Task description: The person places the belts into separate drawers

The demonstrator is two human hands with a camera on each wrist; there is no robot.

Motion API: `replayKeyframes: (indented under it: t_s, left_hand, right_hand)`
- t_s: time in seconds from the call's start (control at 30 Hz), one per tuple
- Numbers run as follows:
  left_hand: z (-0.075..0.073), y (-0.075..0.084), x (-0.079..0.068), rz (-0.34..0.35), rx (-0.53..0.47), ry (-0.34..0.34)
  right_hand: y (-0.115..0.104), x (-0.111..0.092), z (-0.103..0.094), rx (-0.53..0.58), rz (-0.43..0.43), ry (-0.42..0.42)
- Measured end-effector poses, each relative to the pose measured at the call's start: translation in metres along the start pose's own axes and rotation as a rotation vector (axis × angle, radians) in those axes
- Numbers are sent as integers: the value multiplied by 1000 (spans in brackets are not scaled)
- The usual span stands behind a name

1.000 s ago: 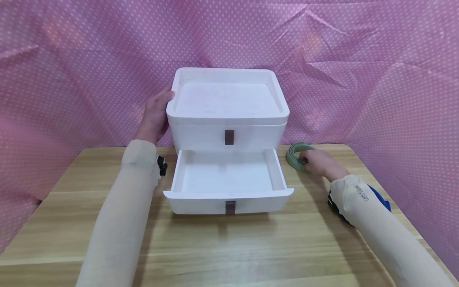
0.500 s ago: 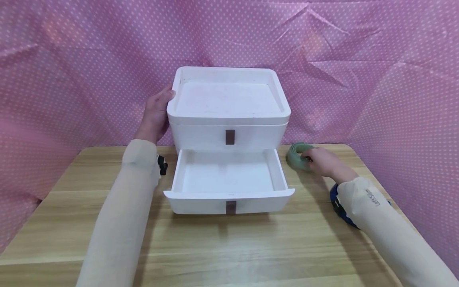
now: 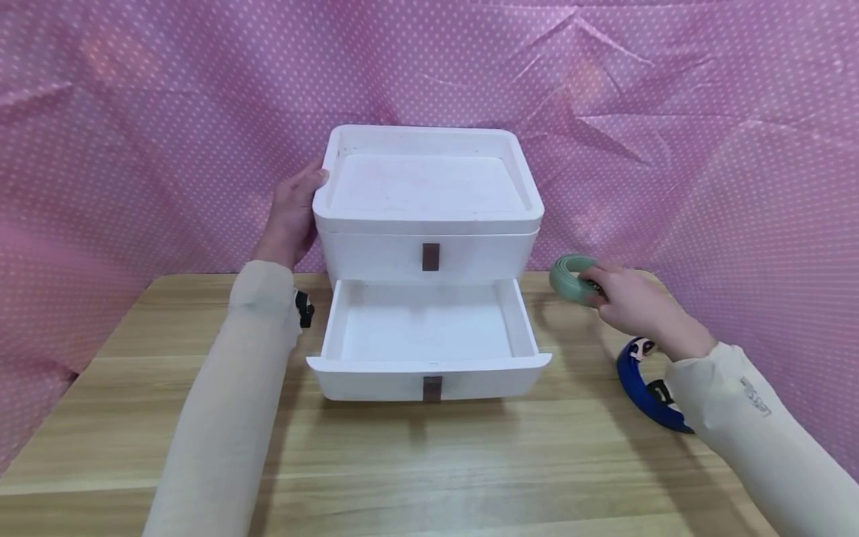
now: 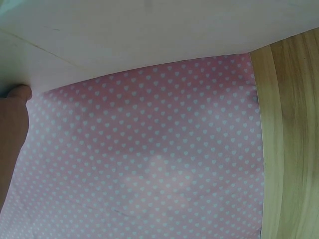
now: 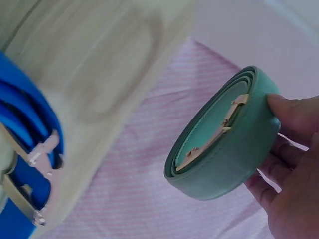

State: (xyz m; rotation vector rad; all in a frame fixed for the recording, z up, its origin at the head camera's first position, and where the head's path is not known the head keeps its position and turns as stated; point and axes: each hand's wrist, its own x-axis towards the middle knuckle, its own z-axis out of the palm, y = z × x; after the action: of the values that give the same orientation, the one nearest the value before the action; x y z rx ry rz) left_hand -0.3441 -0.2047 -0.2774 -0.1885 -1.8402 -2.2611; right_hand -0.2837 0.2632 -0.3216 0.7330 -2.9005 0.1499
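A white two-drawer storage box point(image 3: 429, 227) stands on the wooden table with its lower drawer point(image 3: 429, 386) pulled out. My left hand point(image 3: 293, 209) lies against the box's left side, thumb at the top rim; only the thumb point(image 4: 20, 93) shows in the left wrist view. My right hand point(image 3: 634, 302) holds a coiled green belt point(image 3: 565, 285) above the table at the right. In the right wrist view, thumb and fingers grip the outer side of the green belt point(image 5: 234, 162), whose gold buckle point(image 5: 207, 144) sits inside the coil.
A coiled blue belt point(image 3: 634, 384) lies on the table point(image 3: 429, 462) under my right wrist, partly covered by the sleeve. Pink dotted cloth point(image 3: 429, 60) hangs behind the table and along its sides. A shallow tray point(image 3: 429, 183) tops the box.
My right hand has lifted the green belt off the table and moved it slightly right, uncovering more of the blue belt. The left hand and the box have stayed in place.
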Motion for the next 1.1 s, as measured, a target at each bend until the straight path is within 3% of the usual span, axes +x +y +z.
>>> replayKeyframes:
  t_s: [0.5, 0.7, 0.97, 1.1]
  left_hand:
    - [-1, -1, -1, -15, 30, -2]
    - [-1, 0, -1, -20, 38, -3]
    - [0, 2, -3, -42, 40, 2]
    - [0, 2, -3, -32, 48, 3]
  right_hand:
    - [-34, -25, -31, 79, -83, 70]
    - [-45, -34, -40, 80, -131, 105]
    - [-54, -48, -61, 70, -105, 124]
    - [-59, -53, -68, 61, -165, 158]
